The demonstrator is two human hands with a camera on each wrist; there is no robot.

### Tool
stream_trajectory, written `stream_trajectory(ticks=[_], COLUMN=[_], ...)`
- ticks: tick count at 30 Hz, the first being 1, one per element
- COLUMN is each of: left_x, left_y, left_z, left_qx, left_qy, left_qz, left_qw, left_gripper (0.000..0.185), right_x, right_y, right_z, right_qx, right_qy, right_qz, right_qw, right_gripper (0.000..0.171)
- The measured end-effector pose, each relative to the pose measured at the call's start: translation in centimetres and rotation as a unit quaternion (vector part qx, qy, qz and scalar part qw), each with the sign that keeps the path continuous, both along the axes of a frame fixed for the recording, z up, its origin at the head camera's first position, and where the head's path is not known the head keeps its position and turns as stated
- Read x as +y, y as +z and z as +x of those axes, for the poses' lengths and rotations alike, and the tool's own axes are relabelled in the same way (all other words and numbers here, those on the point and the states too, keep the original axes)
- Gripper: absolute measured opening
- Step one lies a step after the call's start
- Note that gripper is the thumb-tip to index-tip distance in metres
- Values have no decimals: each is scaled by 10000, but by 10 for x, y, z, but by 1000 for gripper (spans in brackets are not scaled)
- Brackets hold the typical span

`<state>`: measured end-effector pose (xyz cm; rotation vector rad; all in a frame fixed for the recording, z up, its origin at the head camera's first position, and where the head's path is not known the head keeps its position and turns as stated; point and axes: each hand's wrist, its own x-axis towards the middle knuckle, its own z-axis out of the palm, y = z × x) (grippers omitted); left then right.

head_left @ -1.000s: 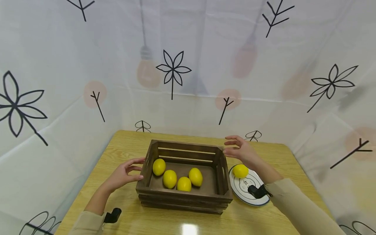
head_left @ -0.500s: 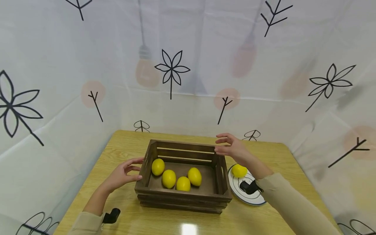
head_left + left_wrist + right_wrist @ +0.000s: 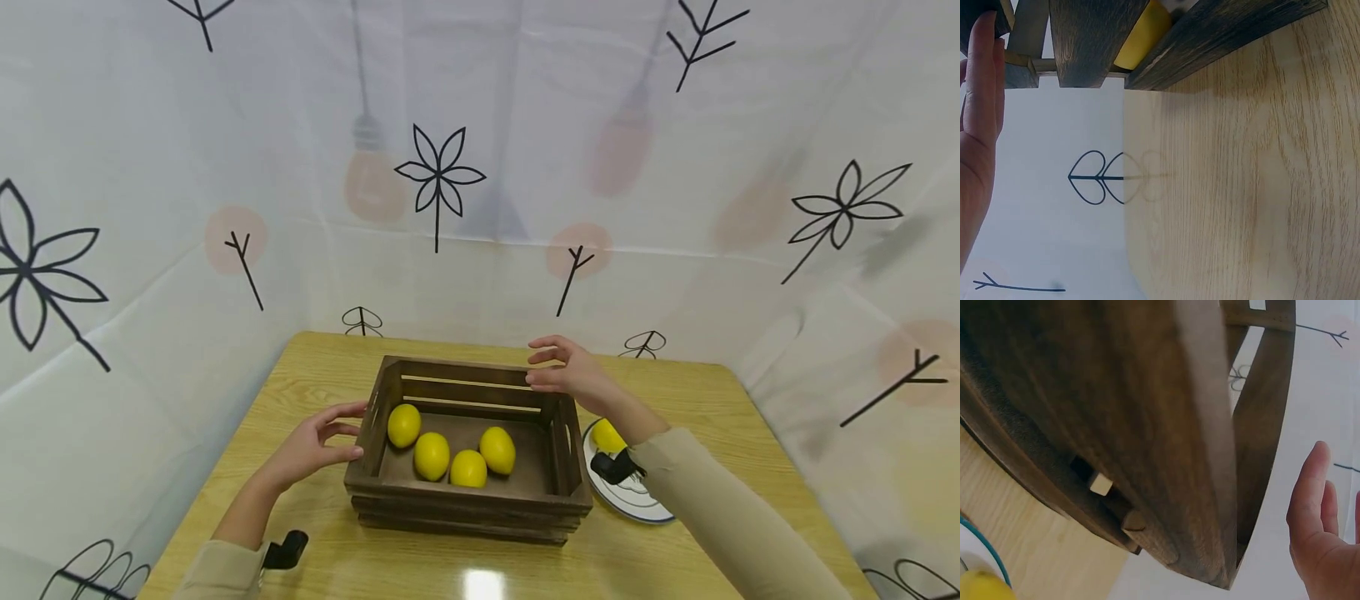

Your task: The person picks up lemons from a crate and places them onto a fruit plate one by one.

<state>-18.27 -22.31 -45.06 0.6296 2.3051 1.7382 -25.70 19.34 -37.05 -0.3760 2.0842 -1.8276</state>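
Observation:
A dark brown slatted wooden crate (image 3: 472,497) stands on the table with several lemons, one of them the round-ended lemon (image 3: 431,456), lying on its floor. My left hand (image 3: 309,446) rests its fingertips at the crate's left end, fingers mostly straight; in the left wrist view the fingers (image 3: 984,81) lie up against the top slat. Over the crate's far right corner hovers my right hand (image 3: 573,375), fingers loosely bent with nothing between them. From the right wrist, the right hand (image 3: 1325,534) shows beyond the crate's end, apart from the wood.
To the right of the crate sits a white plate (image 3: 637,506) with a blue rim. It bears a lemon (image 3: 606,436), partly covered by my right forearm. A patterned white cloth (image 3: 480,275) hangs behind the wooden table (image 3: 337,575).
My right hand has moved left along the crate's far right corner, and its forearm now covers more of the plate and its lemon. The left hand keeps its place at the crate.

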Motion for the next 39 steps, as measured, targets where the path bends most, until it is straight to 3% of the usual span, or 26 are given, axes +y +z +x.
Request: stream_trajectory(ticks=[16,24,31,39], left_x=[0,0,0,0], left_y=[1,1,0,0], left_z=[-1,-1,-1,-1], left_qx=[52,64,101,-11], left_qy=[-61,-43,-107,-5], left_qz=[56,21,106,44], left_qw=[10000,10000,9998,10000], left_gripper=[62,62,62,63], right_x=[-26,-43,-53,-61], right_y=[7,0,-9,-20], right_z=[-9,-13,-13,-22], right_qx=[-160,-160,-15,111], right_qy=[572,1094,1800,2577], right_qz=[145,256,757,1655], right_qw=[9981,9935,9807,9519], right_gripper=[51,48,49,43])
